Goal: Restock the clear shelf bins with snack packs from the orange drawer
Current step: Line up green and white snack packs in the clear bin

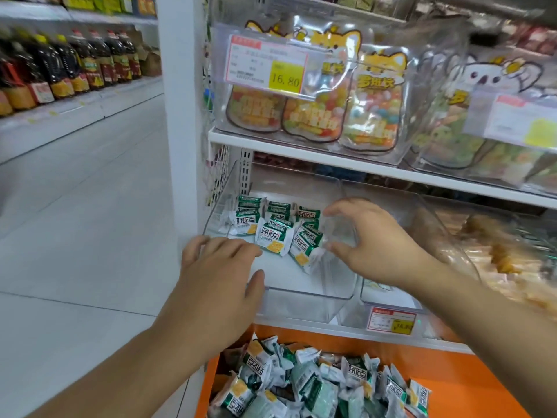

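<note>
Few packs in the bin, plenty left in the drawer

Several green-and-white snack packs (272, 233) lay loose on the floor of the clear bin (301, 292) on the lower shelf, gathered toward its back and middle, with the front of the bin bare. That spread suggested packs dropped in and then nudged rearward to leave room for more. Many more of the same packs (316, 384) were heaped in the orange drawer (470, 378) pulled out directly below, so the restocking looked only just begun.

Both hands were over the bin, neither holding anything. The left hand (217, 285) rested on the bin's left front rim, fingers straight, thumb hooked over the front edge, probably to steady the bin. The right hand (373, 242) hovered inside the bin with fingers loosely spread and empty, its fingertips just beside the nearest pack but not gripping it, likely having let packs go or about to tidy them.

To the right stood a neighbouring bin (452, 236) of pale snacks with a price tag (391, 322); above, bags of coloured sweets (316, 107) filled another bin.
</note>
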{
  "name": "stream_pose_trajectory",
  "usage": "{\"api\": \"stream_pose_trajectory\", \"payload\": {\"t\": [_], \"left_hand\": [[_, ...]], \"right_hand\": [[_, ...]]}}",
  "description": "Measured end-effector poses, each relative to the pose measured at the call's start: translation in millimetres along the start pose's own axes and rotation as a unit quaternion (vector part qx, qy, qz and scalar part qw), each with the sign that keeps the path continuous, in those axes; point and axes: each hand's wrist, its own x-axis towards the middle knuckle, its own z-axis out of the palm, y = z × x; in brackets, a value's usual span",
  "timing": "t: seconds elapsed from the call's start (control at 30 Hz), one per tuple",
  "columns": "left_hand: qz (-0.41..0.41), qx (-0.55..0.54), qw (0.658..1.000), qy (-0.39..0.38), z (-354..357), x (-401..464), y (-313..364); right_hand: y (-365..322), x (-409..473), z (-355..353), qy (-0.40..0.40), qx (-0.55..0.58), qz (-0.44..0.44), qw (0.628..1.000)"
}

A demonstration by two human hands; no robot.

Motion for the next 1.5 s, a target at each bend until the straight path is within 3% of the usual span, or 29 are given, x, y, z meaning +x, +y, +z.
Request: {"api": "stream_pose_trajectory", "payload": {"t": [0.1, 0.3, 0.53, 1.3, 1.5], "left_hand": [[0.031, 0.004, 0.999, 0.024, 8, 19, 14], [0.038, -0.039, 0.996, -0.069, 49, 101, 26], [0.055, 0.075, 0.990, -0.106, 93, 162, 27], [0.053, 0.111, 0.991, -0.042, 117, 172, 33], [0.035, 0.068, 0.996, -0.053, 116, 169, 26]], "right_hand": [[8, -51, -15, 0.043, 0.064, 0.030, 0.997], [25, -110, -8, 0.060, 0.194, 0.091, 0.975], [49, -119, -10, 0.054, 0.203, 0.089, 0.974], [52, -124, 0, 0.031, 0.184, 0.096, 0.978], [53, -127, 1, 0.021, 0.182, 0.097, 0.978]]}}
